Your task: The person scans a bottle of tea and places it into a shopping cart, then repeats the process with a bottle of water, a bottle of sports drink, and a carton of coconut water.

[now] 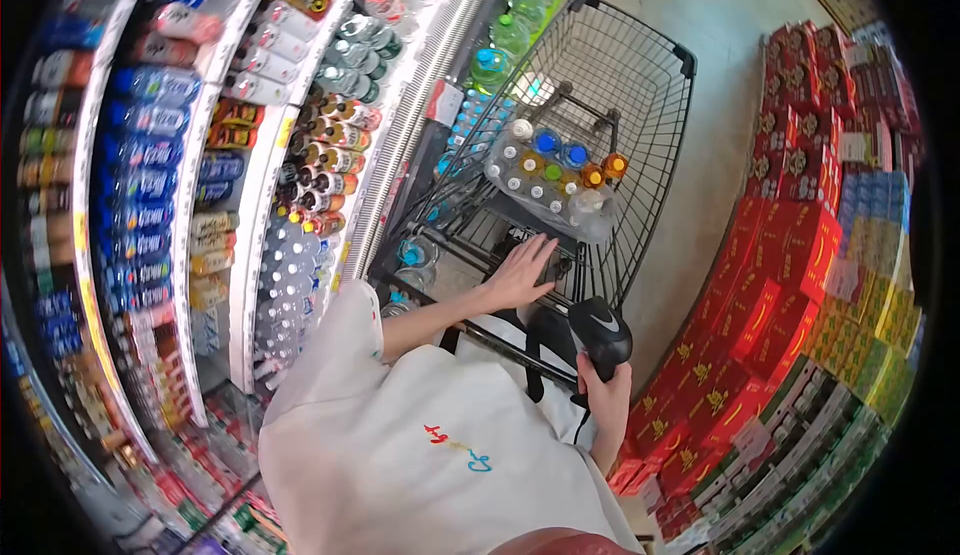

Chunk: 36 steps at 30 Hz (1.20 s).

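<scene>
My right hand (606,393) is wrapped round the grip of a black barcode scanner (603,338), whose head stands above my fingers beside the cart's handle. My left hand (520,273) is stretched out over the near end of the shopping cart (660,105), fingers extended and holding nothing. Beyond my left fingers, several bottles (548,165) with white, blue, green and orange caps stand grouped in the cart. Clear plastic wrap (592,217) covers part of the group. The cart's handle bar (520,352) runs just in front of my white shirt.
Shelves (200,125) full of bottled drinks rise along the left. Large green-tinted water bottles (512,33) stand on the floor beside the cart. Stacked red cartons (740,305) line the right side, with yellow cartons (860,325) behind them. Grey floor (715,155) shows between cart and cartons.
</scene>
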Available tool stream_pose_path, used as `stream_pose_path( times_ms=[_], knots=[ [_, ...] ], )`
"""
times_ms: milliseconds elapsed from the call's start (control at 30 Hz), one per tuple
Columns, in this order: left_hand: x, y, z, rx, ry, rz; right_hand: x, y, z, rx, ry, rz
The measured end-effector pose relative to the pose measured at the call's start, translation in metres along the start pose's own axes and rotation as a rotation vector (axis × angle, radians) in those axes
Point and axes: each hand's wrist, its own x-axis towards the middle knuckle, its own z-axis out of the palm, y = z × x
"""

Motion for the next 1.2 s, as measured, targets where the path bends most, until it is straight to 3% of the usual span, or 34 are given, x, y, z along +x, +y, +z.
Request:
stream_pose_path(
  times_ms=[100, 167, 267, 367, 433, 567, 667, 833, 1200],
  knots=[
    [-0.052, 0.017, 0.004, 0.226, 0.161, -0.072, -0.009, 0.014, -0.019, -0.004, -0.072, -0.057],
    [-0.080, 0.028, 0.015, 0.218, 0.201, -0.139, -0.014, 0.029, -0.039, -0.021, -0.120, -0.104],
    [-0.113, 0.054, 0.041, 0.332, 0.443, -0.251, -0.035, 0.051, -0.075, -0.091, -0.146, -0.114],
    [-0.123, 0.075, 0.063, 0.337, 0.552, -0.301, -0.052, 0.080, -0.123, -0.129, -0.210, -0.129],
    [-0.122, 0.069, 0.078, 0.411, 0.757, -0.380, -0.058, 0.101, -0.149, -0.138, -0.212, -0.121],
    [-0.107, 0.056, 0.097, 0.536, 0.949, -0.536, -0.067, 0.119, -0.198, -0.136, -0.194, -0.127],
    [-0.100, 0.068, 0.095, 0.473, 0.953, -0.690, -0.063, 0.125, -0.219, -0.133, -0.222, -0.153],
    [-0.104, 0.059, 0.092, 0.499, 0.989, -0.523, -0.054, 0.118, -0.240, -0.082, -0.188, -0.129],
    [-0.095, 0.073, 0.084, 0.454, 0.968, -0.660, 0.043, 0.073, -0.286, -0.182, -0.168, -0.089]
  ],
)
